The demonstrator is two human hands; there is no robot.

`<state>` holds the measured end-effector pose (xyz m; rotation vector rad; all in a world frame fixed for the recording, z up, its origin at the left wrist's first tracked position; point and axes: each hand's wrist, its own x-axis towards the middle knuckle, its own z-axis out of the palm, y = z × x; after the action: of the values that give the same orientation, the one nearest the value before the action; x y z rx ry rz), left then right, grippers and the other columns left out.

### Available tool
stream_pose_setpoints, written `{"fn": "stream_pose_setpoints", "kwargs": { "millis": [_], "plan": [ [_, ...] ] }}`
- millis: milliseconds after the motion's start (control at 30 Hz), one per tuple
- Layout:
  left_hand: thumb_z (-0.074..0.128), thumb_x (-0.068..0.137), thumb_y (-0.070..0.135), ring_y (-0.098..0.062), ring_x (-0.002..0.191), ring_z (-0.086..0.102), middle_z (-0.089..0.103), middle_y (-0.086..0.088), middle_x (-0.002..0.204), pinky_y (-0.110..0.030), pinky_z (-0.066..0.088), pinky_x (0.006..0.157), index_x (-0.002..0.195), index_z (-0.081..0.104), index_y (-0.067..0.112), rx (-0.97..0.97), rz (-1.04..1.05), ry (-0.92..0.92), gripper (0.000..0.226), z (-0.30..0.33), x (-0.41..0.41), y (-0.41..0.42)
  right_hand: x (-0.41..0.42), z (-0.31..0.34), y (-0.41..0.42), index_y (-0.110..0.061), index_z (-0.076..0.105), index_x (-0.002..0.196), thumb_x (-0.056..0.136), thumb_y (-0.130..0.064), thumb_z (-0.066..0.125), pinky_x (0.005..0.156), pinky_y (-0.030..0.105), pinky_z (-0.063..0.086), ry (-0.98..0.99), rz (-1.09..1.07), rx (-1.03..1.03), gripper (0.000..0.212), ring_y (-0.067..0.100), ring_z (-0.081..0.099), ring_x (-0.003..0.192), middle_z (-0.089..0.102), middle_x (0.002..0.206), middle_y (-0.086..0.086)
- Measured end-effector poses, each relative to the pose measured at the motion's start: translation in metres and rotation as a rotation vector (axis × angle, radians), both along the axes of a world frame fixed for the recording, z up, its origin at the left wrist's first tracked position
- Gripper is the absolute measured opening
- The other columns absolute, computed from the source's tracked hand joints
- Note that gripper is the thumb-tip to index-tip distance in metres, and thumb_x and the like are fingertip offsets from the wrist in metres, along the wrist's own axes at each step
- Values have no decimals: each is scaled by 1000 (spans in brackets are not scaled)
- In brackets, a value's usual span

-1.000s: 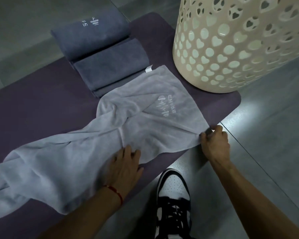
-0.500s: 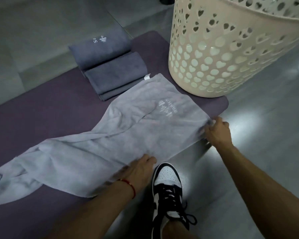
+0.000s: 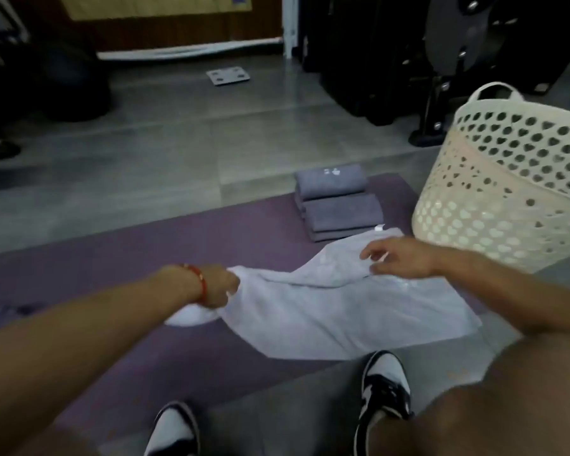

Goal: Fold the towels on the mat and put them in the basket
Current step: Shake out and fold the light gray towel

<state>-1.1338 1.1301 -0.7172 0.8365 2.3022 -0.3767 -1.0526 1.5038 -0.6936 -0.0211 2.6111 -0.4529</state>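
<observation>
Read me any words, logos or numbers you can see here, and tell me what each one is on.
Top dark grey folded towel: a small white mark, too blurred to read.
Light grey towel, held by the left hand and the right hand: a small white tag at its far corner, no print readable.
Cream basket: no text, only heart-shaped holes.
Nothing in this picture can be read as text.

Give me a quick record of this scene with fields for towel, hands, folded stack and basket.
towel: light grey towel lying rumpled on the purple mat
left hand: grips the towel's bunched part
right hand: pinches a fold of the towel
folded stack: dark grey folded towels on the mat
basket: cream basket, upright beside the stack
</observation>
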Motion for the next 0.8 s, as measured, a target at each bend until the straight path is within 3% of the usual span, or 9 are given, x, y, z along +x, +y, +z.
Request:
{"fn": "stream_pose_setpoints", "kwargs": {
  "millis": [100,167,267,333,400,500,633,733,800],
  "plan": [
    [52,93,25,-24,121,55,59,-1,134,-27,41,92,134,52,26,-45,66,92,41,54,6,-57,-28,55,-58,-33,63,113,95,-37,61,90,31,53,-43,183,85,18,10,70,88,71,103,-7],
    [51,92,26,-23,116,58,64,0,125,-25,42,89,132,53,27,-52,116,123,40,71,4,-93,-52,69,-96,-34,64,110,95,-37,62,90,29,53,-15,234,115,16,10,69,89,71,102,-11],
    [54,90,27,-21,96,63,60,15,89,-31,51,90,127,56,27,-38,274,41,36,69,9,-142,-81,57,-158,-33,65,114,92,-39,65,98,32,50,16,346,125,23,13,67,100,70,112,-9],
    [57,90,29,-21,90,64,51,18,81,-36,53,91,123,56,27,-25,378,-25,33,56,5,-168,-101,37,-198,-32,65,116,91,-41,64,100,36,50,-16,415,115,26,14,67,103,69,116,-8],
    [59,89,33,-22,93,65,54,16,87,-39,55,91,125,55,31,32,476,-85,35,42,4,-184,-115,16,-237,-31,65,119,92,-41,62,100,34,49,-37,467,107,29,14,64,106,67,117,-10],
    [58,93,34,-12,80,58,54,12,93,-32,58,78,127,55,38,177,674,-271,35,16,-5,-195,-138,-30,-290,-32,61,126,94,-38,59,93,28,46,-90,537,59,33,14,60,109,62,120,-10],
    [56,93,31,-16,94,61,61,-2,112,-37,61,80,125,62,24,271,831,-408,34,-42,-21,-195,-164,-114,-347,-33,56,134,93,-31,57,97,32,46,-147,598,-24,41,17,56,116,57,135,-5],
    [52,94,27,-17,73,58,57,-2,94,-34,60,67,125,61,7,254,965,-399,38,-109,-21,-194,-176,-177,-382,-33,50,142,94,-28,56,105,36,43,-115,688,-24,49,21,50,130,47,148,-3],
    [52,95,29,-19,72,60,52,3,82,-35,59,65,120,61,7,321,1059,-366,35,-144,-16,-195,-187,-207,-404,-31,47,144,98,-29,52,107,40,41,-21,673,-27,47,23,47,133,44,150,-4]
  ]
}}
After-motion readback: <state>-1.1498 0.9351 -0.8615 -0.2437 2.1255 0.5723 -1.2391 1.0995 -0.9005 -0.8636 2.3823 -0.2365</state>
